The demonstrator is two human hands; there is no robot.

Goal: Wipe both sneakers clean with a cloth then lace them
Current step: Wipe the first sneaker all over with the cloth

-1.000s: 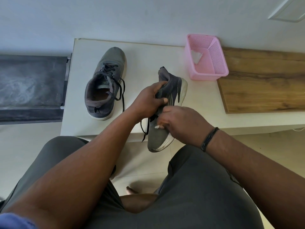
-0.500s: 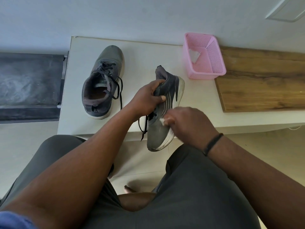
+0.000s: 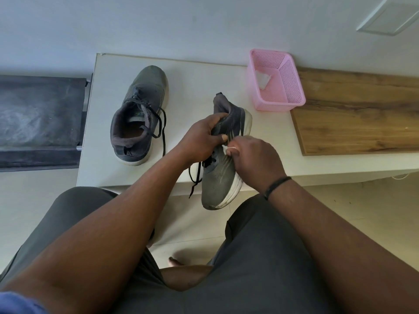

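On the table [image 3: 199, 71] — one sneaker [image 3: 138, 116] left of the held sneaker [image 3: 222, 168], the basket [image 3: 292, 87] behind-right — a cloth [image 3: 261, 79] inside the basket.

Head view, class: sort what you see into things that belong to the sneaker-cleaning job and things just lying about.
Part of the job:
held sneaker
second sneaker on the table
white cloth
left hand
right hand

Just lying about:
pink basket
wooden board
dark mat
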